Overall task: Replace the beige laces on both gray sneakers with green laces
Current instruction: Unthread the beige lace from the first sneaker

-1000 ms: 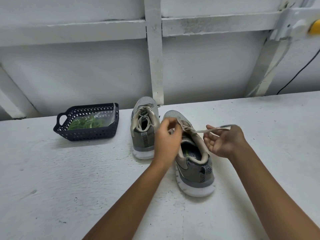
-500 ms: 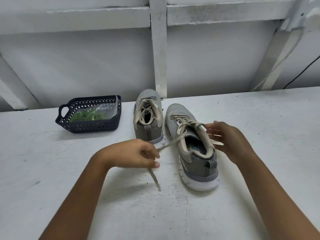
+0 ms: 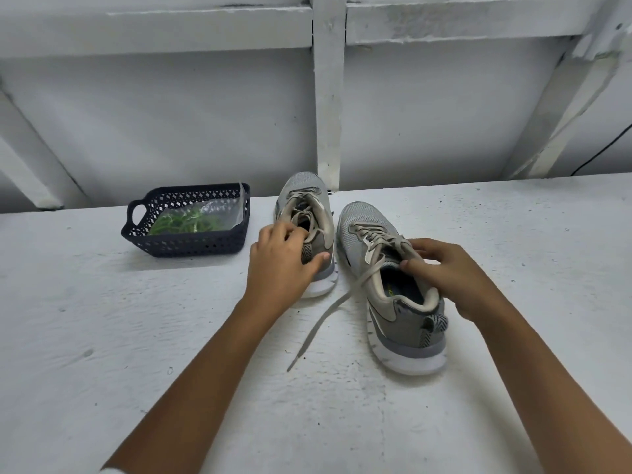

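Two gray sneakers with beige laces stand side by side on the white table. My left hand grips the heel of the left sneaker, fingers reaching in at its tongue and thumb on the heel's outer side. My right hand holds the right sneaker at its collar, thumb and fingers curled by the top eyelets. That shoe's bow is undone, and one loose beige lace end trails over the table toward me. The green laces lie in a clear bag inside the basket.
A dark perforated basket with a handle sits at the left, close to the left sneaker. A white wall with beams rises right behind the shoes. A black cable runs down the wall at the far right.
My left hand let go of the pulled-out lace end, which now lies on the table, and moved up to the left sneaker's heel. My right hand settled onto the right sneaker's collar.
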The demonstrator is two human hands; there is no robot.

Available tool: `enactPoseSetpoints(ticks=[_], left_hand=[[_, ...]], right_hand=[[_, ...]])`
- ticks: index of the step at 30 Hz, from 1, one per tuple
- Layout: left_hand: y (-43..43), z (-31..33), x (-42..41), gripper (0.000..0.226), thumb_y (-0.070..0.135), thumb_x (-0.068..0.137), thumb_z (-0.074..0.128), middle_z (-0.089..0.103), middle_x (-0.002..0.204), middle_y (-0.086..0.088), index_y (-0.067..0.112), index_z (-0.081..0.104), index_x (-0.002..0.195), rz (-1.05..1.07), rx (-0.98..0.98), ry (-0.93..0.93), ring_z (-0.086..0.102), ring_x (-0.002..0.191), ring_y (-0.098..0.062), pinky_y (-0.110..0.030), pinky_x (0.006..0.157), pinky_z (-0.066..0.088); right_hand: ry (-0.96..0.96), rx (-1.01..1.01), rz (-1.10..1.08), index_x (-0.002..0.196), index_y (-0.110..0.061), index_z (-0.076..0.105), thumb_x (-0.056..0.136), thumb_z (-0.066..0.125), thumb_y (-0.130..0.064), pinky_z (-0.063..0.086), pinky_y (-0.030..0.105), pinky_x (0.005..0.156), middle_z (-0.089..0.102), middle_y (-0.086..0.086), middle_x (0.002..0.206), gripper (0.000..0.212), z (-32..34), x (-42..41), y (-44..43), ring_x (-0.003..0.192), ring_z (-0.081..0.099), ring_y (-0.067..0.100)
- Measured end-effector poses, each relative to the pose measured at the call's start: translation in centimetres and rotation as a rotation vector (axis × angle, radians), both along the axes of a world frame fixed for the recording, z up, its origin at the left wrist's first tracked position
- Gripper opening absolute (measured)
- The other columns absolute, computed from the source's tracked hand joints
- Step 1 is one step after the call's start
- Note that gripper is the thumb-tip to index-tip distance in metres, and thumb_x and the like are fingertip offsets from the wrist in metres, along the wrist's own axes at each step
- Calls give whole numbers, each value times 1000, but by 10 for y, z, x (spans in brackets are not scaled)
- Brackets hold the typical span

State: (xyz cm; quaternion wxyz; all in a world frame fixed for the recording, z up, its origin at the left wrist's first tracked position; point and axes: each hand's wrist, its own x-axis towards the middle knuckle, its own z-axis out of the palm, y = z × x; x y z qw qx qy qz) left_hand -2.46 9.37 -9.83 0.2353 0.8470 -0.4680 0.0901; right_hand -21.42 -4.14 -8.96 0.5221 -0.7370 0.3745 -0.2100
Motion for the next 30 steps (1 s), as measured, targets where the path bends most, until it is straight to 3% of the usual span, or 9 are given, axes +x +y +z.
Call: enactPoseSetpoints(ticks=[3,6,9,11,20,23,26,28,30], left_hand=[[4,3,8,43,41,87,61,48,129,-5,10,60,117,-40,7,-37,35,125,-27,-40,94,33],[11,10,20,44,41,87,62,45,133,-4,12,60,119,3,14,-54,31,128,-28,-42,99,29],[20,12,32,45,42,86,63,42,134,-5,13,60,119,12,64,-80,28,127,-29,-43,100,27],[27,11,38,45,42,85,64,42,134,-7,14,60,120,19,83,-95,29,127,-31,-45,99,28],[35,14,43,48,40,86,63,37,138,-9,16,56,126,66,147,-102,24,130,-32,-46,103,25],[32,10,31,46,27,82,68,44,133,-19,11,57,123,75,10,-136,35,124,-39,-53,98,34],[27,7,6,38,30,85,54,50,123,-20,11,58,117,-23,-226,-200,40,117,-34,-50,93,40],[23,5,-15,40,38,87,47,51,121,-14,13,59,116,-153,-278,-98,43,115,-29,-44,94,39],[22,6,-35,50,50,86,45,49,124,-6,15,58,120,-230,-269,147,41,118,-22,-34,98,36]], right_hand=[[-4,-32,-43,105,-23,71,77,67,-17,49,31,91,69,-2,106,29,1,2,5,104,63,13],[20,-52,-66,108,-22,72,62,60,-31,49,39,97,70,-5,108,48,5,4,11,104,63,13],[-29,-35,-65,101,-23,72,77,65,-17,49,37,95,71,-4,104,26,4,6,16,102,64,14],[-51,-31,-74,97,-24,71,83,61,-6,49,32,90,70,-4,103,26,2,8,23,101,64,14],[-27,-11,-125,109,-24,71,84,62,-16,51,34,93,69,-9,110,28,-4,14,44,96,65,9],[8,-5,-82,110,-29,69,85,64,-17,51,28,87,68,-13,109,28,-1,13,47,91,65,5],[63,-38,-55,104,-29,71,84,67,-30,51,24,82,69,-15,101,20,5,9,45,89,65,3],[97,-138,-83,91,-26,72,84,66,-38,47,17,72,70,-15,89,15,10,7,42,85,64,-1],[101,-266,-102,86,-26,68,87,62,-35,41,14,69,68,-17,87,11,14,8,40,85,60,-7]])
